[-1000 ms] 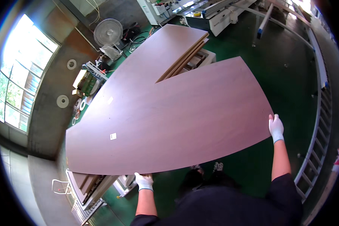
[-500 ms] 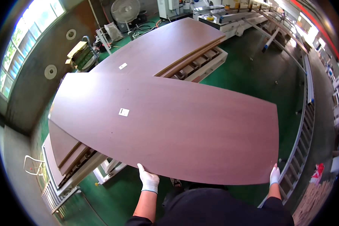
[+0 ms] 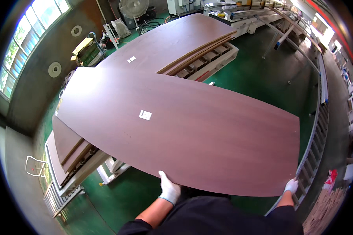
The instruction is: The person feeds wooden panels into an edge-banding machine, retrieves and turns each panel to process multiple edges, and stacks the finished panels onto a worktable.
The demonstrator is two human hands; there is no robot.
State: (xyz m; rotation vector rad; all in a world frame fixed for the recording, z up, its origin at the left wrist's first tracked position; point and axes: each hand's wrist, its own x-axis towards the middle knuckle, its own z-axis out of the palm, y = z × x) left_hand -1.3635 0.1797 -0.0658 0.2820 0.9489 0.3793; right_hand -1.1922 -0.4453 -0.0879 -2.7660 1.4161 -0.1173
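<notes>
A large pinkish-brown panel (image 3: 208, 141) with a curved near edge and a white label lies angled across a stack of similar boards (image 3: 176, 39) on a low pale frame (image 3: 219, 66). My left hand (image 3: 169, 188), in a white glove, grips the panel's near edge left of its middle, thumb on top, fingers hidden underneath. At the right end of that edge my gloved right hand (image 3: 291, 185) holds the corner. More boards (image 3: 66, 145) show below the panel at the left, on a roller stand (image 3: 90, 168).
A metal roller rail (image 3: 313, 152) runs along the right over the green floor (image 3: 262, 74). A machine with rails (image 3: 247, 21) and a fan (image 3: 133, 8) stand at the back. A metal slatted stand (image 3: 60, 199) is at lower left, cardboard (image 3: 323, 213) at lower right, a wall (image 3: 31, 98) at left.
The panel has swung round, its right end coming toward me, and shifted rightward. Both hands moved with it, staying on the edge; more of the boards beneath now shows.
</notes>
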